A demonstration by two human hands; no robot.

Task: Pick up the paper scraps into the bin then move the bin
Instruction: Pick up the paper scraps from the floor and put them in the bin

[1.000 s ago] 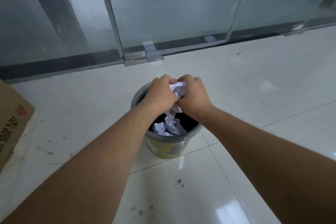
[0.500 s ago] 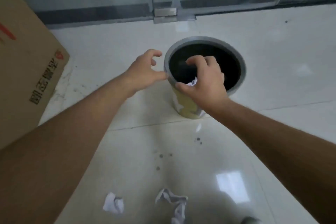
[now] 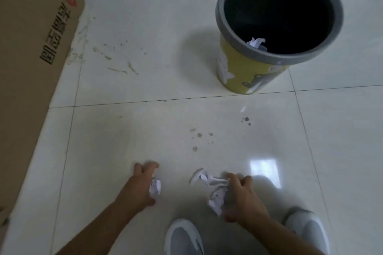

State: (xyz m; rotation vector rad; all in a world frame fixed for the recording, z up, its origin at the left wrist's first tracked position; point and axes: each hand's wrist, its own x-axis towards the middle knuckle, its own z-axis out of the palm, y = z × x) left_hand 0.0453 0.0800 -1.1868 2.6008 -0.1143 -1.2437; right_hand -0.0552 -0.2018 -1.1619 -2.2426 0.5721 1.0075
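A yellow bin (image 3: 244, 72) with a grey rim stands upright on the floor at the upper right; a white paper scrap (image 3: 256, 43) shows inside it. Low in the view, my left hand (image 3: 138, 188) is down at the floor, fingers curled around a small crumpled scrap (image 3: 155, 188) without closing on it. My right hand (image 3: 242, 196) reaches a longer crumpled scrap (image 3: 215, 190), fingers spread and touching its right side. Both scraps lie on the tiles.
A large cardboard box (image 3: 31, 58) lies along the left side. My two grey shoes (image 3: 183, 238) are at the bottom edge. The white tiled floor (image 3: 145, 130) has dirt marks and small dark spots.
Both hands left the bin after dropping paper in it and came down to the two scraps on the floor near my feet. The view tilted downward.
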